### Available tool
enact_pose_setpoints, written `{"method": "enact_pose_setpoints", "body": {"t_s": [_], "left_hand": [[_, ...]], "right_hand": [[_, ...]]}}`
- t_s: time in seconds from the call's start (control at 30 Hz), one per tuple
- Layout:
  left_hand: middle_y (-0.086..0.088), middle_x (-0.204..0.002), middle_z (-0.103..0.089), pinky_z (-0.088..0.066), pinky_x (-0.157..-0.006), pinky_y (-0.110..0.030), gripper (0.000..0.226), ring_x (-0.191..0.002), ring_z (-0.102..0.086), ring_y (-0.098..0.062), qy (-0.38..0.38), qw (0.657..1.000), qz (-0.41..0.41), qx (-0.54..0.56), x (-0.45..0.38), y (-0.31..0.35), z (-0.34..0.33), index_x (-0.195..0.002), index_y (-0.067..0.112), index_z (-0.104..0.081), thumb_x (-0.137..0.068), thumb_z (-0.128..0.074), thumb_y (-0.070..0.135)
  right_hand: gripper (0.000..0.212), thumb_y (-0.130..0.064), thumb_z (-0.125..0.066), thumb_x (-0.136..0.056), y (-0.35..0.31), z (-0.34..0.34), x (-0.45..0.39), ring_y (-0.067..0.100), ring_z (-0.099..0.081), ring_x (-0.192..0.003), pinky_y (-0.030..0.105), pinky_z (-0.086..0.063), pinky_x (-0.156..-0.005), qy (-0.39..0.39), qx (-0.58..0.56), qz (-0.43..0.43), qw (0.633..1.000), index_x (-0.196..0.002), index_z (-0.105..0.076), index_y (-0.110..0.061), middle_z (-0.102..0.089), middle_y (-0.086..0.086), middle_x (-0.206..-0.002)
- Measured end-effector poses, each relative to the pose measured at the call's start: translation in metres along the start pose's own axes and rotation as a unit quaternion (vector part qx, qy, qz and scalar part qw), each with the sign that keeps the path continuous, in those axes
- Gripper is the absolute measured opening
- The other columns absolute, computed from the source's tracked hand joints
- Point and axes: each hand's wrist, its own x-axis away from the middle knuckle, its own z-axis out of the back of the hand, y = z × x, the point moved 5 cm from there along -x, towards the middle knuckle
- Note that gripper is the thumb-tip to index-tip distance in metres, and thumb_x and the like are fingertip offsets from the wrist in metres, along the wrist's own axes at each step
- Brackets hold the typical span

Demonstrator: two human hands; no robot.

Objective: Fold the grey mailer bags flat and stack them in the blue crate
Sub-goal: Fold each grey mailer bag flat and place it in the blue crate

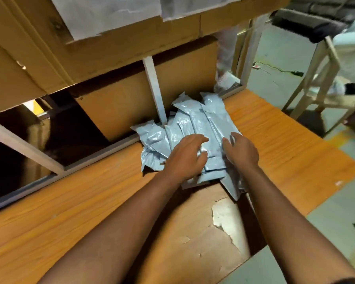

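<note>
Pressing left hand (186, 158) and right hand (241, 151), fingers spread, grasping nothing, on mailer bags (195, 121) mid-frame; we risk slippery pile sliding off table (275, 136).

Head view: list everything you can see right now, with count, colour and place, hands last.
Mailer bags: loose pile, count unclear, grey, on the table's far edge.
Table: one, orange wood grain, veneer peeling near the front.
Cardboard boxes: several, brown, on the shelf frame behind the table.
Stool: one, pale frame, right on the floor.
Blue crate: not in view.
Left hand: curled on the pile.
Right hand: on the pile's right side.
</note>
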Motion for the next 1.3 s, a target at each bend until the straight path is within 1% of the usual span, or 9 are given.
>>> {"method": "enact_pose_setpoints", "body": {"t_s": [0.2, 0.33, 0.53, 0.67, 0.77, 0.87, 0.93, 1.13, 1.3], "left_hand": [[0.004, -0.140, -0.057, -0.037, -0.106, -0.028, 0.039, -0.132, -0.045, -0.013, -0.003, 1.000, 0.014, 0.005, 0.010, -0.008, -0.003, -0.139, 0.021, -0.056, -0.100, -0.057, 0.027], [0.005, -0.138, -0.059, -0.041, -0.106, -0.031, 0.038, -0.130, -0.047, -0.012, -0.002, 0.999, 0.033, 0.002, 0.027, -0.022, 0.004, -0.138, 0.021, -0.056, -0.101, -0.055, 0.027], [0.007, -0.142, -0.057, -0.042, -0.109, -0.034, 0.040, -0.133, -0.045, -0.010, 0.025, 0.998, 0.049, 0.006, 0.045, -0.025, 0.019, -0.140, 0.022, -0.055, -0.100, -0.056, 0.026], [0.006, -0.153, -0.048, -0.040, -0.114, -0.036, 0.046, -0.142, -0.037, -0.008, 0.074, 0.997, 0.035, 0.012, 0.063, -0.015, 0.034, -0.145, 0.022, -0.052, -0.100, -0.059, 0.023], [-0.003, -0.161, -0.038, -0.031, -0.121, -0.040, 0.051, -0.152, -0.029, -0.017, 0.190, 0.982, 0.004, -0.005, 0.090, 0.000, 0.066, -0.145, 0.013, -0.052, -0.097, -0.066, 0.016], [-0.015, -0.155, -0.045, -0.028, -0.122, -0.056, 0.044, -0.151, -0.031, -0.031, 0.311, 0.950, -0.020, -0.010, 0.141, 0.008, 0.103, -0.135, 0.003, -0.057, -0.093, -0.068, 0.007], [-0.009, -0.148, -0.054, -0.025, -0.124, -0.053, 0.039, -0.150, -0.036, -0.027, 0.319, 0.948, 0.020, 0.009, 0.176, 0.001, 0.111, -0.131, 0.005, -0.059, -0.093, -0.065, 0.008], [0.016, -0.146, -0.051, -0.008, -0.128, -0.039, 0.051, -0.149, -0.036, -0.014, 0.218, 0.923, 0.318, -0.018, 0.269, -0.103, 0.058, -0.135, 0.022, -0.059, -0.095, -0.044, 0.051], [0.012, -0.166, -0.025, 0.006, -0.127, -0.032, 0.075, -0.156, -0.008, -0.004, 0.123, 0.915, 0.382, -0.047, 0.315, -0.148, 0.025, -0.154, 0.026, -0.042, -0.095, -0.021, 0.068]], "right_hand": [[0.042, -0.051, -0.057, -0.096, 0.006, 0.000, -0.005, 0.036, -0.068, -0.101, 0.038, -0.050, -0.078, 0.056, 0.042, 0.036, 0.997, -0.118, -0.075, -0.019, -0.076, 0.010, -0.110], [0.054, -0.058, -0.064, -0.093, 0.006, -0.005, 0.000, 0.036, -0.065, -0.107, 0.039, -0.048, -0.079, 0.024, 0.064, 0.051, 0.996, -0.128, -0.066, -0.017, -0.072, 0.010, -0.117], [0.026, -0.035, -0.056, -0.094, 0.005, 0.011, 0.013, 0.032, -0.062, -0.070, 0.037, -0.051, -0.063, 0.139, -0.011, 0.088, 0.986, -0.102, -0.073, -0.017, -0.070, 0.008, -0.078], [0.032, -0.024, -0.068, -0.092, 0.003, 0.018, 0.047, 0.027, -0.072, -0.088, 0.034, -0.053, -0.073, 0.197, -0.087, 0.142, 0.966, -0.124, -0.074, -0.019, -0.078, 0.007, -0.103], [0.038, -0.015, -0.069, -0.089, -0.018, 0.018, 0.092, 0.023, -0.071, -0.113, 0.036, -0.056, -0.096, 0.222, -0.143, 0.258, 0.929, -0.127, -0.073, -0.010, -0.074, 0.006, -0.123], [0.039, -0.005, -0.071, -0.087, -0.054, -0.007, 0.147, 0.025, -0.060, -0.132, 0.038, -0.047, -0.112, 0.134, -0.187, 0.380, 0.896, -0.126, -0.071, -0.003, -0.068, 0.006, -0.134], [0.041, -0.004, -0.073, -0.088, -0.074, -0.037, 0.183, 0.025, -0.056, -0.137, 0.039, -0.044, -0.114, 0.058, -0.204, 0.434, 0.876, -0.128, -0.070, -0.003, -0.065, 0.005, -0.139], [0.039, -0.018, -0.066, -0.101, -0.087, -0.161, 0.228, 0.019, -0.040, -0.150, 0.049, -0.044, -0.113, -0.192, -0.125, 0.528, 0.818, -0.139, -0.064, -0.017, -0.057, -0.005, -0.150], [0.035, -0.041, -0.056, -0.103, -0.092, -0.187, 0.230, 0.011, -0.030, -0.153, 0.059, -0.019, -0.124, -0.273, 0.016, 0.570, 0.775, -0.136, -0.064, -0.033, -0.048, -0.011, -0.157]]}}
